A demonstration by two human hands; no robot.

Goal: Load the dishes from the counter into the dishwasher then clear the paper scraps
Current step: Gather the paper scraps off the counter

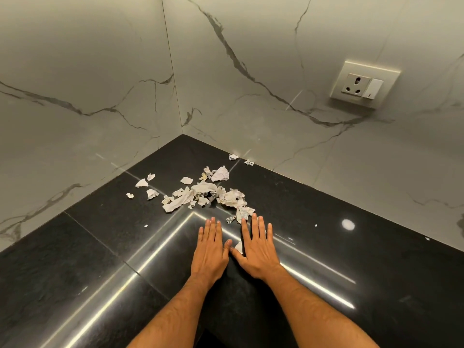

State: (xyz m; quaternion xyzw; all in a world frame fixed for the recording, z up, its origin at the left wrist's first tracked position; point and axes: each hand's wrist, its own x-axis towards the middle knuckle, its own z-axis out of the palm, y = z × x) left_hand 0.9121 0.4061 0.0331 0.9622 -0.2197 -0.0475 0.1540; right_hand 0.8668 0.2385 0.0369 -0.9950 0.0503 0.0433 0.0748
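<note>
A heap of torn white paper scraps lies on the black polished counter, towards the corner of the two walls. Loose scraps lie apart to the left and near the back wall. My left hand lies flat on the counter, fingers straight, just short of the heap. Beside it my right hand also lies flat, its fingertips touching the nearest scraps. One small scrap shows between the two thumbs. No dishes or dishwasher are in view.
Marble-patterned walls close the counter on the left and at the back. A wall socket with a switch sits on the back wall at the right. Tiny paper crumbs dot the counter to the right of my hands.
</note>
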